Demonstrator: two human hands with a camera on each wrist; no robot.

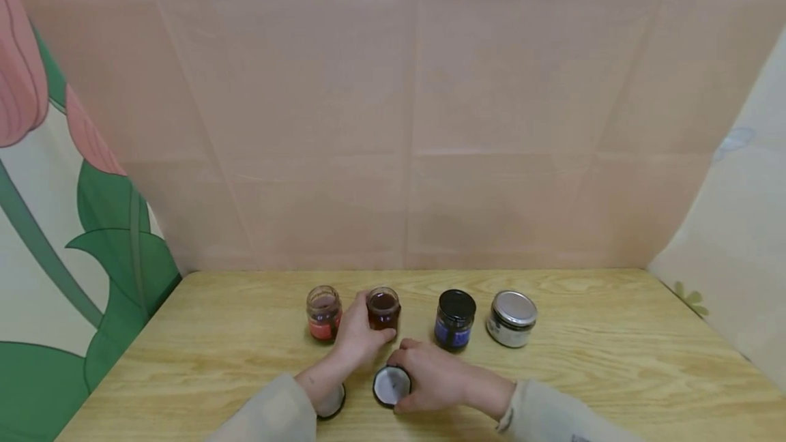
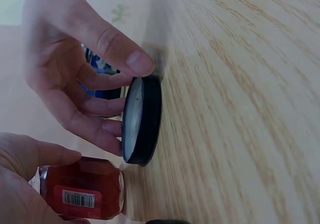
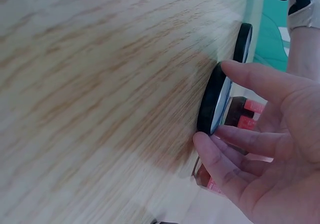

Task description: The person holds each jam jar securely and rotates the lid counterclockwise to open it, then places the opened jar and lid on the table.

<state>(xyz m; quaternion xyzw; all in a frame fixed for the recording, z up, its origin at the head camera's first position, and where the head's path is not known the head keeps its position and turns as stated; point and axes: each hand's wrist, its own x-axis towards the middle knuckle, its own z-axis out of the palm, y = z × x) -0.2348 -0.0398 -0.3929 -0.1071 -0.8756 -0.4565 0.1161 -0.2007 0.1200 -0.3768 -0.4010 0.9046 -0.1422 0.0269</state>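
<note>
My left hand [image 1: 353,340] grips a small open glass jar [image 1: 383,319] of dark red contents, standing on the table. In the left wrist view, the jar [image 2: 82,186] shows a red label with a barcode. Nearer to me, my right hand [image 1: 439,375] pinches a black lid [image 1: 391,387] by its rim, pale inside facing up. The right wrist view shows thumb and fingertips at opposite edges of this lid [image 3: 212,104], low at the tabletop. A second black lid [image 1: 332,402], also pale side up, lies partly hidden under my left forearm.
Left of the held jar stands another open jar [image 1: 323,314] with a red label. To the right are a black-lidded jar [image 1: 455,319] with a blue label and a wider silver-lidded jar [image 1: 512,319]. A pinkish sheet [image 1: 405,121] hangs behind the wooden table [image 1: 614,360].
</note>
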